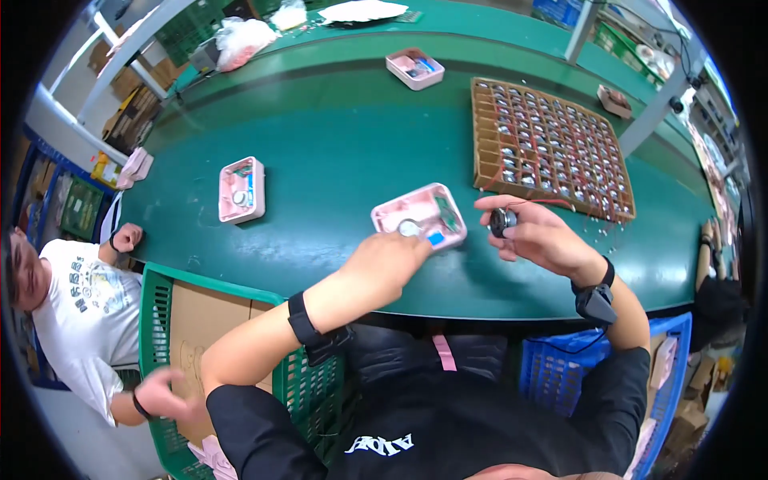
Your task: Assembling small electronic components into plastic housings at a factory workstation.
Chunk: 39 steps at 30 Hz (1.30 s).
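Note:
A shallow pink plastic case (pixel 432 197) lies on the green bench in front of me. Inside it are a white round part (pixel 409 229), a green circuit board (pixel 450 216) and a blue piece (pixel 436 238). My left hand (pixel 390 260) grips the case at its near wall, its fingertips partly hidden beside the round part. Just right of the case, my right hand (pixel 540 234) holds a small round speaker (pixel 502 222), dark with a silvery rim, between thumb and fingers. A thin red wire (pixel 536 202) trails over that hand toward the cardboard divider box.
The divider box (pixel 552 148) at the far right holds many silvery round parts with red wires. Other pink cases stand at the left (pixel 242 190) and far side (pixel 415 69). A green crate (pixel 157 320) and blue crate (pixel 552 376) flank me. A co-worker (pixel 88 312) sits left.

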Each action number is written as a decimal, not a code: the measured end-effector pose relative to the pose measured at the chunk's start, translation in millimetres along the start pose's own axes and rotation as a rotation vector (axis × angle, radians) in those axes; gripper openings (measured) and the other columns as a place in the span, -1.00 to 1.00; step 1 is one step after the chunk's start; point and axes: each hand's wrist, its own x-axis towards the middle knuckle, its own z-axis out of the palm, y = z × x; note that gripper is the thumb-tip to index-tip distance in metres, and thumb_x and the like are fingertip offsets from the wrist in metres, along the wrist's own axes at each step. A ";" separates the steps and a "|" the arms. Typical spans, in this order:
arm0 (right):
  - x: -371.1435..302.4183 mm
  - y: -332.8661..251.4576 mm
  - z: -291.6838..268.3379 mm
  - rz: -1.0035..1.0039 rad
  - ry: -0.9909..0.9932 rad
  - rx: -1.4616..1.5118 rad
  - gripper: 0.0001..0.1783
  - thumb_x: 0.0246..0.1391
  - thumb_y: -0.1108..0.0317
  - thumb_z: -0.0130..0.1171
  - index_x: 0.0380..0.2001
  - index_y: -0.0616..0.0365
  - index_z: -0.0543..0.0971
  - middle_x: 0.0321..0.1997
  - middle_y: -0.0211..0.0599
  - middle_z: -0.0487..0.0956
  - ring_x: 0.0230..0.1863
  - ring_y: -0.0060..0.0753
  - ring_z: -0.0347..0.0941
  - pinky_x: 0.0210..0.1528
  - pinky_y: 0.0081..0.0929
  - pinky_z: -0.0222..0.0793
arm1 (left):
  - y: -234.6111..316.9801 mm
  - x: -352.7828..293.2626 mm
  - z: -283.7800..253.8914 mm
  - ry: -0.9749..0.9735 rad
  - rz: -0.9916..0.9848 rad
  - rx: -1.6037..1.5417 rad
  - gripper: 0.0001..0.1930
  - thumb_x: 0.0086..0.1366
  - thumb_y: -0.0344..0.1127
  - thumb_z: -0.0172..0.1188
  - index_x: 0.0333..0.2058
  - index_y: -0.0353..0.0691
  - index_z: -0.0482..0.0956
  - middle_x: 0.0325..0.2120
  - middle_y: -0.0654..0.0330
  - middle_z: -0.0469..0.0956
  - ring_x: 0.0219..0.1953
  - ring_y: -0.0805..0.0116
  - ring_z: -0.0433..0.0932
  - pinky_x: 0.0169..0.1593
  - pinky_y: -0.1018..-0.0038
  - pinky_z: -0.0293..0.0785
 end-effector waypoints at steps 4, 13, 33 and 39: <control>-14.0 27.2 10.4 -0.140 0.113 0.029 -0.60 0.39 0.49 0.27 0.22 0.22 0.47 -0.04 -0.33 0.60 -0.03 -0.34 0.65 -0.01 -0.41 0.63 | 27.9 12.0 4.0 0.125 0.140 -0.002 -0.74 0.23 -0.49 0.34 -0.11 -0.25 0.56 -0.20 0.04 0.61 -0.13 -0.10 0.63 -0.06 0.09 0.57; -21.3 73.0 22.3 -0.217 0.225 0.009 -0.64 0.29 0.58 0.39 0.08 0.19 0.53 0.07 -0.30 0.65 0.09 -0.48 0.63 0.00 -0.43 0.64 | 63.7 44.2 -11.3 0.510 0.290 -0.298 -0.69 0.14 -0.49 0.47 -0.15 -0.27 0.58 -0.23 0.08 0.57 -0.20 0.00 0.59 -0.10 0.17 0.58; -10.2 56.6 -25.6 -0.635 0.238 -1.359 0.20 -0.21 -0.09 0.76 0.40 0.21 0.37 0.23 0.01 0.51 0.33 0.08 0.43 0.38 -0.08 0.42 | 12.5 63.7 -17.9 0.301 0.072 -0.070 -0.79 0.15 -0.45 0.44 -0.26 -0.30 0.62 -0.35 0.04 0.58 -0.26 -0.01 0.61 -0.18 0.15 0.58; -0.3 78.5 -29.4 -0.530 0.091 -1.234 0.34 -0.23 -0.21 0.75 0.46 0.26 0.25 0.41 0.09 0.30 0.48 0.19 0.24 0.51 0.00 0.27 | -2.4 63.6 2.1 0.243 0.078 -0.084 -0.83 0.16 -0.42 0.45 -0.33 -0.32 0.65 -0.40 0.03 0.60 -0.30 -0.03 0.64 -0.20 0.13 0.60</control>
